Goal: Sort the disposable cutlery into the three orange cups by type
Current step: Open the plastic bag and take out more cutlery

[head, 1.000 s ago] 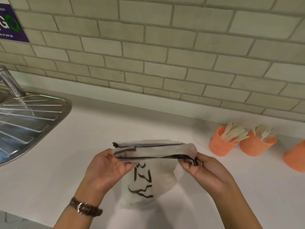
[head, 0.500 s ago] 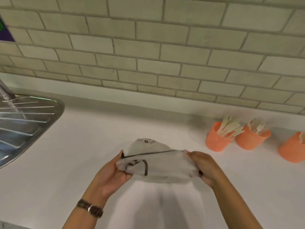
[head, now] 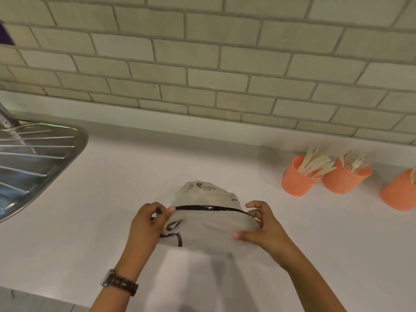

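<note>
A pale plastic bag with black print and a black strip along its fold lies on the white counter. My left hand pinches its left end and my right hand grips its right end. Three orange perforated cups stand at the right by the wall. The left cup holds wooden knives, the middle cup holds wooden forks, and the right cup is cut off by the frame edge, its contents barely visible.
A steel sink drainboard fills the left side. A tiled wall runs behind the counter. The counter's front edge is at the bottom left.
The bag has been folded over and flattened down onto the counter between my hands. The view has shifted a little to the right.
</note>
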A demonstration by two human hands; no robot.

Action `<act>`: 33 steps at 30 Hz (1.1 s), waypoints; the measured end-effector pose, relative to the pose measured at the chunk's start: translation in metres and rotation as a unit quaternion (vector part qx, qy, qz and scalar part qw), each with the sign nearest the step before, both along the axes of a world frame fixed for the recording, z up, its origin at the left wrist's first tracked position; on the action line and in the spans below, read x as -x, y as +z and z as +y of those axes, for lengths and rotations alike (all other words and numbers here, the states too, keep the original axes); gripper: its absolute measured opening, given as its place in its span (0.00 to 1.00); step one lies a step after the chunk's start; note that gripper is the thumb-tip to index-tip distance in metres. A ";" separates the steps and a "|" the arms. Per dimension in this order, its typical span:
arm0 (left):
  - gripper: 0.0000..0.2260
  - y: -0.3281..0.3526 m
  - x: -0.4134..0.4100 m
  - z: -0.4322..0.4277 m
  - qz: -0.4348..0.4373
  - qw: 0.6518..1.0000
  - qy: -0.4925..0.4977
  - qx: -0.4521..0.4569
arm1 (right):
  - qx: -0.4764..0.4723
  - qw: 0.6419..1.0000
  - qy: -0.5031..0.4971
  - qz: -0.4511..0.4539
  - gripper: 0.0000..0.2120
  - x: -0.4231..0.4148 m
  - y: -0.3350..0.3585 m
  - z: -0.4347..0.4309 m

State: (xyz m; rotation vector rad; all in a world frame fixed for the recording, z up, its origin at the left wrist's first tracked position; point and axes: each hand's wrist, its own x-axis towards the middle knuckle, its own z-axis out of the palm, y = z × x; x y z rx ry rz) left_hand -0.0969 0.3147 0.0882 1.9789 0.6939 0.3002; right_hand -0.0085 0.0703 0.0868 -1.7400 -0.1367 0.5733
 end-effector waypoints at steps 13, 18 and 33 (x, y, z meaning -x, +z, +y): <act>0.30 0.019 0.003 0.013 -0.035 0.569 -0.064 0.819 | -0.231 0.915 -0.187 0.272 0.10 0.013 0.000 0.011; 0.27 0.012 0.011 0.013 0.057 0.925 -0.071 0.370 | -0.396 0.783 -0.228 0.422 0.14 -0.003 0.007 0.006; 0.13 0.016 -0.003 0.029 -0.045 0.996 -0.064 -0.035 | -0.110 0.984 -0.117 0.084 0.10 0.020 0.007 0.014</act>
